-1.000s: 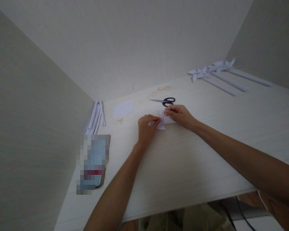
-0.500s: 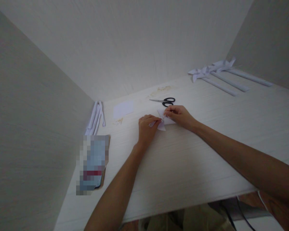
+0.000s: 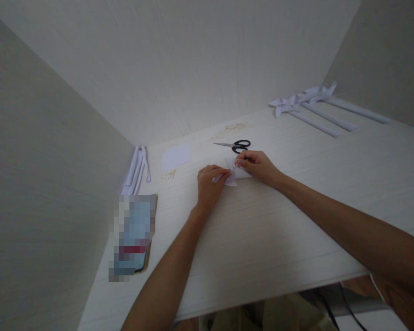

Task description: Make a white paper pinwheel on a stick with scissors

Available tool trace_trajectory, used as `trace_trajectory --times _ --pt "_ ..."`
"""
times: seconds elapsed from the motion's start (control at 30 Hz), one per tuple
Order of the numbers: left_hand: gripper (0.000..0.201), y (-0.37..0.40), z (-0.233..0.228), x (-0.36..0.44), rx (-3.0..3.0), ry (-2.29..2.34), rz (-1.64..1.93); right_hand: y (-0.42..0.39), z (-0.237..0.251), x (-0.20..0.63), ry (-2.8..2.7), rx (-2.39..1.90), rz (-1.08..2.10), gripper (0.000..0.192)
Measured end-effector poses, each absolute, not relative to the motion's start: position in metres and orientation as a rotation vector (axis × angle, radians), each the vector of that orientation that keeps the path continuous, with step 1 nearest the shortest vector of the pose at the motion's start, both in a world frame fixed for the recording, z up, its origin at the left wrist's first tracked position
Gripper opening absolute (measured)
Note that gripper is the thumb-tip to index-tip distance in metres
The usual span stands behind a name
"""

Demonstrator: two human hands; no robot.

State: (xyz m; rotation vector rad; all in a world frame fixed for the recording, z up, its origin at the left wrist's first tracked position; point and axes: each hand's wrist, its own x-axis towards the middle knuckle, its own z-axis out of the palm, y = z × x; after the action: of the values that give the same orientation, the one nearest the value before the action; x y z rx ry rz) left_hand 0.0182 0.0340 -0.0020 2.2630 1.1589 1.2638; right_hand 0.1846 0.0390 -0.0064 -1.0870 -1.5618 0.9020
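Note:
Between my two hands, low over the table, is a small white paper pinwheel (image 3: 231, 180) with folded, pointed blades. My left hand (image 3: 210, 181) pinches its left side between thumb and fingertips. From the right, my right hand (image 3: 257, 165) closes its fingertips near the pinwheel's middle and upper right blade. Whatever small part sits under those fingertips is hidden. Just beyond my right hand lie scissors (image 3: 235, 145) with black handles, blades pointing left.
At the back right, several finished-looking paper pinwheels lie with rolled paper sticks (image 3: 329, 118). Left are more paper rolls (image 3: 134, 170), a paper sheet (image 3: 175, 156) and thin tan pieces (image 3: 169, 174). A pixelated flat device (image 3: 138, 230) lies front left. Walls enclose the table (image 3: 255, 248).
Both hands stay almost in place on the pinwheel, with only a slight shift of the fingers and blades. The view has moved marginally.

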Motion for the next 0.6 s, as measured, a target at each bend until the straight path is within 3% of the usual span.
trace_trajectory --times 0.6 --pt "0.004 0.0329 -0.0015 0.0182 2.323 1.122 1.268 0.0405 -0.0068 0.1853 -1.580 -1.052 0.976 0.018"
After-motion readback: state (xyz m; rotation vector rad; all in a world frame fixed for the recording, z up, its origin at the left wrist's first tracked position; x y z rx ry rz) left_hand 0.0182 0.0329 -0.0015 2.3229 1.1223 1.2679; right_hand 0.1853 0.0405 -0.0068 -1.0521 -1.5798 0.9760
